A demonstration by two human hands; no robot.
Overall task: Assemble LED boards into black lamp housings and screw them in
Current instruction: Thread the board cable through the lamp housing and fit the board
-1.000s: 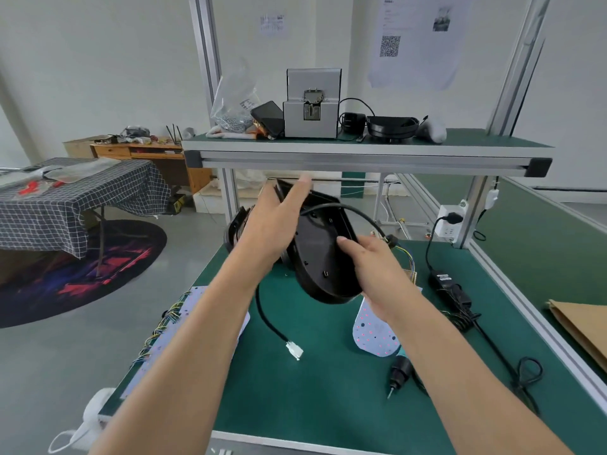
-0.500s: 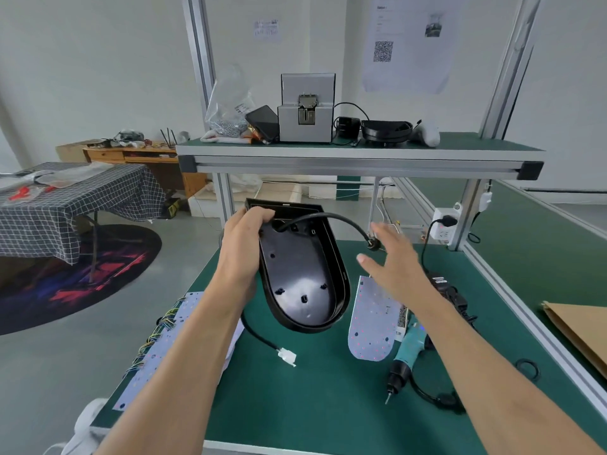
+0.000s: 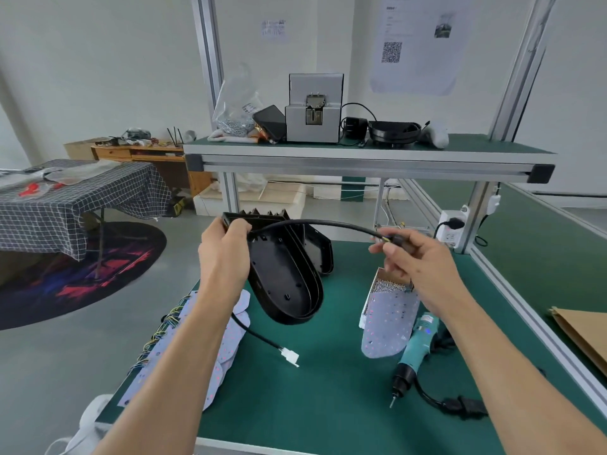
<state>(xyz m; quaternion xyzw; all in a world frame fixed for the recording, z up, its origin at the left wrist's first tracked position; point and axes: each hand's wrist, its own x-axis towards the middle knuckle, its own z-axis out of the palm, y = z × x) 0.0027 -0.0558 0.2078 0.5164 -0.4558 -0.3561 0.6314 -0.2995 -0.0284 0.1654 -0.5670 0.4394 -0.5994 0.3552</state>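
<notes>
Nearest you, toward the bench's right edge, the teal screwdriver (image 3: pixel 416 348) lies just beside an LED board (image 3: pixel 387 323), with more LED boards (image 3: pixel 226 346) stacked along the left edge and a white connector (image 3: pixel 290 356) between them. Farther out, your left hand (image 3: pixel 225 254) grips the top edge of the black lamp housing (image 3: pixel 282 284), tilted above mid-bench. Your right hand (image 3: pixel 417 257) pinches the end of its black cable (image 3: pixel 315 223).
</notes>
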